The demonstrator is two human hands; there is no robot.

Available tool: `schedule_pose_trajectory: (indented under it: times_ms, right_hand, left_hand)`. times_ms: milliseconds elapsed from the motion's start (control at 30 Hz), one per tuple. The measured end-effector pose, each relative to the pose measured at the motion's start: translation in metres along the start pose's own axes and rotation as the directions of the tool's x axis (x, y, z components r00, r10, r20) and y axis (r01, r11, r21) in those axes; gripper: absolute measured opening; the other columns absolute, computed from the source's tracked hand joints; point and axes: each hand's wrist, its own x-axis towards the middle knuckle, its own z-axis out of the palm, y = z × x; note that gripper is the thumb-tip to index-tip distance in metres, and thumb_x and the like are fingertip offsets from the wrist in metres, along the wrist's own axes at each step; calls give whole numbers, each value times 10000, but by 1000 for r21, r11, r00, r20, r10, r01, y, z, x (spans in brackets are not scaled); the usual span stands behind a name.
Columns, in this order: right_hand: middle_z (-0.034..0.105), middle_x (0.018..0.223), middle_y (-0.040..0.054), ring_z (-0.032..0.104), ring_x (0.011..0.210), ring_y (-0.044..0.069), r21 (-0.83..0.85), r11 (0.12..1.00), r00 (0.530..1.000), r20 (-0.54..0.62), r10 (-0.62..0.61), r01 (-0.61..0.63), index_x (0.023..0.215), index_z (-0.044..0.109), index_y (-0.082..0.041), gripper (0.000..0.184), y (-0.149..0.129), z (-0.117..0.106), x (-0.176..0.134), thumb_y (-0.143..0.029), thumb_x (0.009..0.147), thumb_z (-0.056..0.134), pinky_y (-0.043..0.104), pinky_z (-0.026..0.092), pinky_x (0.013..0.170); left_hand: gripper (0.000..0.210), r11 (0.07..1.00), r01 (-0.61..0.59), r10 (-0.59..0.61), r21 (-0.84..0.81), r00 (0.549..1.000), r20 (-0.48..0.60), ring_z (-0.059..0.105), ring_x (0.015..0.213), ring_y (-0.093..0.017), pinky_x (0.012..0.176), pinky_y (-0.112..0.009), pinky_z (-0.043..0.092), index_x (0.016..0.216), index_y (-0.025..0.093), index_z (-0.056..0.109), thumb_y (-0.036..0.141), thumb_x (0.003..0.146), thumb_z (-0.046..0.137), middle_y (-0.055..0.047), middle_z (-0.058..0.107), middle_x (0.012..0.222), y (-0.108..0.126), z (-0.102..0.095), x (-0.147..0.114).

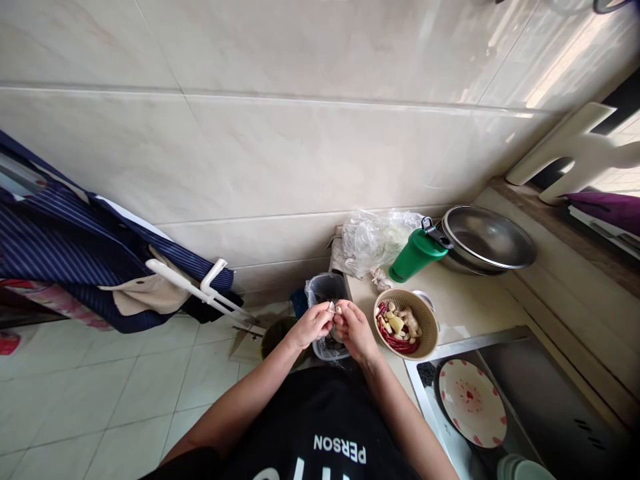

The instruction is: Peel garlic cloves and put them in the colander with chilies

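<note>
Over the bin, my left hand (315, 323) and my right hand (353, 328) meet fingertip to fingertip. A small pale garlic clove (339, 310) shows at the fingertips of my right hand. My left hand pinches a whitish scrap, seemingly garlic skin (331, 307), right beside it. Underneath is a lined trash bin (325, 285). To the right, a beige basket (431, 327) holds red dried chillies (403, 346), peeled garlic cloves and pieces of ginger (411, 321). Unpeeled garlic (383, 280) lies on the counter behind the basket.
A green shaker bottle (419, 255), clear plastic bags (375, 240) and a metal basin (489, 237) stand along the wall. At right, the sink (419, 387) contains a patterned plate (473, 403) and greenish bowls (523, 469). Clothes (75, 247) hang on a white rack (183, 280) at left.
</note>
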Motion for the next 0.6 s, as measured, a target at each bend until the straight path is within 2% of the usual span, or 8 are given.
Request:
schedule_pose_trajectory:
  times_ms: [67, 167, 267, 400, 533, 600]
  right_hand:
    - [342, 537, -89, 166, 406, 51, 255, 961, 993, 77, 93, -110, 756, 499, -206, 209, -3, -1, 2, -361, 778, 637, 172, 143, 356]
    - [461, 633, -50, 274, 442, 48, 397, 903, 984, 140, 114, -161, 781, 524, -200, 208, -4, -3, 3, -322, 751, 690, 153, 213, 365]
    - [549, 764, -9, 431, 545, 62, 412, 898, 984, 151, 98, -153, 838, 564, -199, 212, 0, -3, 3, -310, 742, 717, 147, 331, 427]
    - [562, 724, -21, 467, 556, 63, 360, 927, 993, 88, 72, -99, 879, 587, -206, 238, 4, -2, 3, -266, 715, 749, 150, 386, 476]
    - [580, 705, -19, 475, 557, 63, 303, 952, 999, 19, 33, -37, 818, 600, -189, 234, -1, -4, 2, -289, 689, 767, 159, 396, 504]
    - [567, 664, -23, 463, 538, 68, 250, 968, 1000, 12, 25, -28, 788, 611, -176, 231, -3, -5, 2, -321, 689, 762, 176, 395, 506]
  left_hand:
    - [203, 999, 21, -21, -48, 1000, -8, 261, 387, -20, 364, -154, 132, 705, 171, 412, 350, 796, 444, 55, 414, 579, 1, -1, -1]
    - [145, 999, -4, 1, -46, 998, -67, 367, 422, -40, 367, -143, 168, 805, 172, 464, 312, 769, 463, 38, 470, 636, 2, -1, -2]
    - [182, 998, -63, 61, -12, 990, -128, 387, 467, -51, 387, -145, 209, 903, 182, 493, 287, 755, 489, 42, 478, 667, 3, -1, -3]
    - [146, 987, -131, 148, 94, 968, -203, 268, 439, -46, 414, -162, 208, 713, 173, 443, 300, 775, 480, 80, 328, 533, 5, -2, -4]
    - [305, 961, -152, 175, 233, 981, -81, 273, 440, -53, 443, -193, 230, 525, 167, 354, 282, 805, 389, 54, 338, 478, 4, 1, -6]
    - [333, 939, -151, 172, 308, 984, -43, 307, 451, -63, 464, -203, 254, 502, 164, 365, 265, 819, 362, 41, 364, 466, 4, 5, -7]
